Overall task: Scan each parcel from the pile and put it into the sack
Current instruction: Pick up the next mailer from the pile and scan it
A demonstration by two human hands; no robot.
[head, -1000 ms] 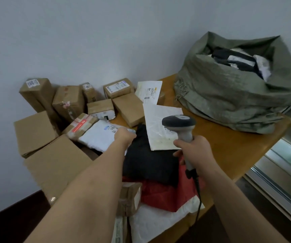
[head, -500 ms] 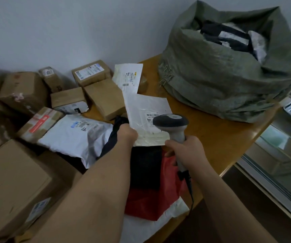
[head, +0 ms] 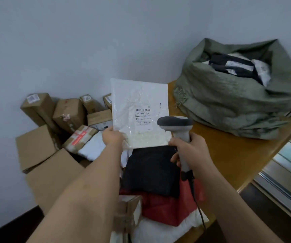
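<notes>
My left hand [head: 112, 137] pinches the lower left corner of a flat white mailer parcel [head: 137, 102] and holds it upright, label facing me. My right hand [head: 192, 151] grips a grey handheld scanner [head: 176, 123], whose head sits just right of the parcel's label. The green sack [head: 228, 106] lies open on the wooden table [head: 228, 151] at the right, with dark and white parcels inside. The pile spreads below and to the left: a black bag [head: 151, 169], a red bag [head: 164, 207], a white bag [head: 92, 146] and several cardboard boxes [head: 67, 113].
Large cardboard boxes [head: 36, 148] crowd the left side against the wall. The scanner's cable [head: 199, 207] trails down over the red bag toward the table's front edge. A metal-framed glass surface [head: 288, 163] runs along the right of the table.
My left hand has taken the white mailer off the pile and raised it upright in front of the scanner. The scanner hand stayed near the same spot.
</notes>
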